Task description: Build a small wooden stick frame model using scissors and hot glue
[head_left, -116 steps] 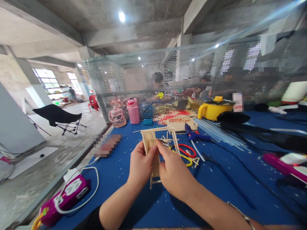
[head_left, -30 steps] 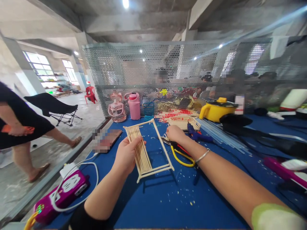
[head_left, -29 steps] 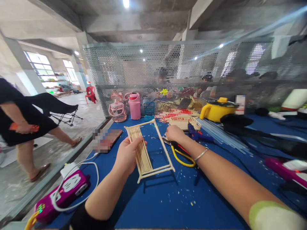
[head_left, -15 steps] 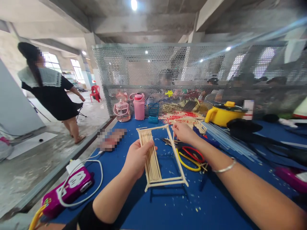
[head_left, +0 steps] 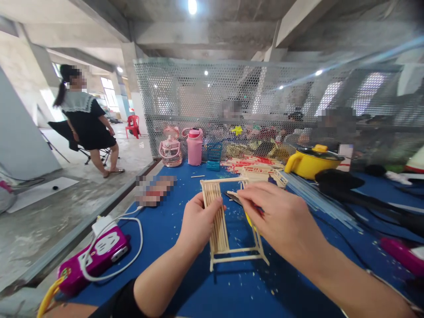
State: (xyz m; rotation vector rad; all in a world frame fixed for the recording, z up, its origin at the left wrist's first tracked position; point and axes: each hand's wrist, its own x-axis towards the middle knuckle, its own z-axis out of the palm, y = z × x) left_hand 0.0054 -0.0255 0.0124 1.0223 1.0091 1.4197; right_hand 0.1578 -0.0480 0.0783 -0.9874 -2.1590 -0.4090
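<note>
My left hand (head_left: 200, 223) grips a small frame of pale wooden sticks (head_left: 236, 253), thumb on top. Parallel sticks (head_left: 219, 225) fill the frame's left part; its right part is an open gap. My right hand (head_left: 276, 210) is at the frame's upper right, thumb and fingers pinched together. A pale stick end shows near these fingertips, but whether they hold it is unclear. Scissors (head_left: 233, 198) lie on the table behind the frame, mostly hidden by my right hand and the frame.
Behind my hands are red and pale sticks (head_left: 247, 163), a yellow pot (head_left: 309, 163), a pink bottle (head_left: 194, 148) and a teal holder (head_left: 213, 157). Clear rods (head_left: 318, 198) lie right. A purple power strip (head_left: 94, 256) sits left. A person (head_left: 88, 119) stands beyond the table.
My right hand has come nearer and lower over the frame's right side, covering the scissors' handles. The frame in my left hand has tilted and shifted slightly right. The person at left has turned.
</note>
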